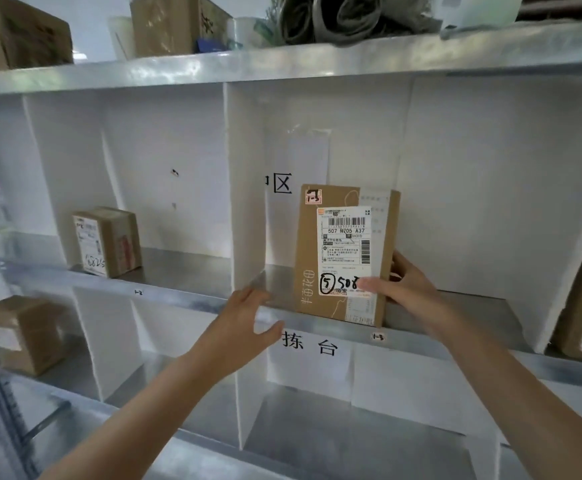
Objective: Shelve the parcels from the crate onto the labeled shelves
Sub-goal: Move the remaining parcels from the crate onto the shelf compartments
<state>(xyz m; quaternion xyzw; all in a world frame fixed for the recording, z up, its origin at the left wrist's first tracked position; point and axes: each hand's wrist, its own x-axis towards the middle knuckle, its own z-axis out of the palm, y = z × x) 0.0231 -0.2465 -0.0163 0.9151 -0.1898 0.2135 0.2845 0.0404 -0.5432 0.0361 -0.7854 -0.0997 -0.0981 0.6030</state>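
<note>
head view: the right hand [403,289] pinches the parcel [341,251] by its lower right edge, thumb on the front label, fingers behind. the parcel stands upright on the shelf [462,313]. the left hand [248,323], just left of the parcel at the shelf's front lip, is loosely spread and holds nothing.

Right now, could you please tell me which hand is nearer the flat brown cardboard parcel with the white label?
Right. The right hand grips the flat brown cardboard parcel at its lower right; the left hand is beside it, leftward, not touching.
</note>
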